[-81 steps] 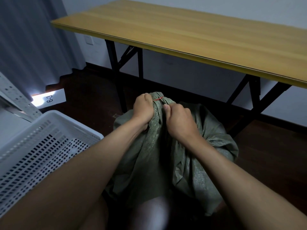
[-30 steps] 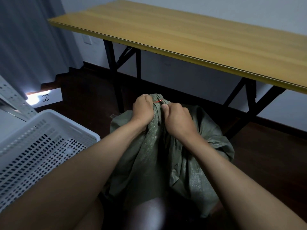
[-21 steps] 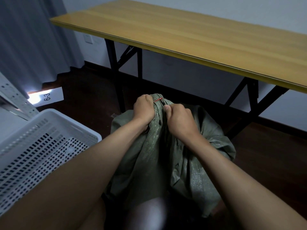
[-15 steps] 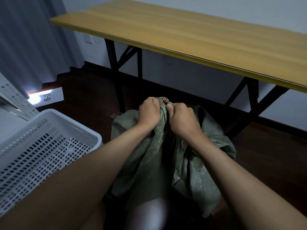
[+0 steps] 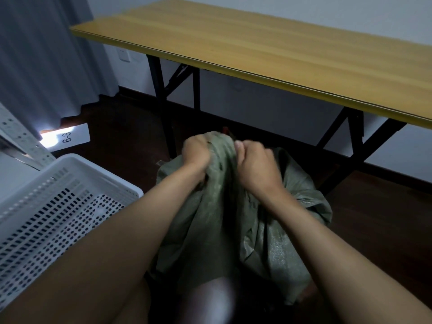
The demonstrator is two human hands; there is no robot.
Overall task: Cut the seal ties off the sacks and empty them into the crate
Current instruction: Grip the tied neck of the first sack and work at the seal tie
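Observation:
A green woven sack (image 5: 268, 232) stands on the dark floor in front of me, its neck bunched upward. My left hand (image 5: 196, 153) grips the left side of the gathered neck. My right hand (image 5: 254, 164) is closed on the right side of it. A small red seal tie (image 5: 226, 130) pokes out just above the neck, between and behind my fists. A white perforated plastic crate (image 5: 46, 206) sits at my lower left; the frame is blurred and I cannot make out anything inside it. No cutting tool is in view.
A long yellow-topped folding table (image 5: 280, 50) on black legs (image 5: 163, 108) stands right behind the sack. A grey curtain (image 5: 42, 61) hangs at left, with a paper label reading 6-3 (image 5: 67, 137) on the floor below it. A perforated metal rail (image 5: 21, 139) crosses above the crate.
Both fists have shifted slightly up and apart on the sack's neck, spreading the fabric between them. The red tie now shows above the neck rather than between my thumbs.

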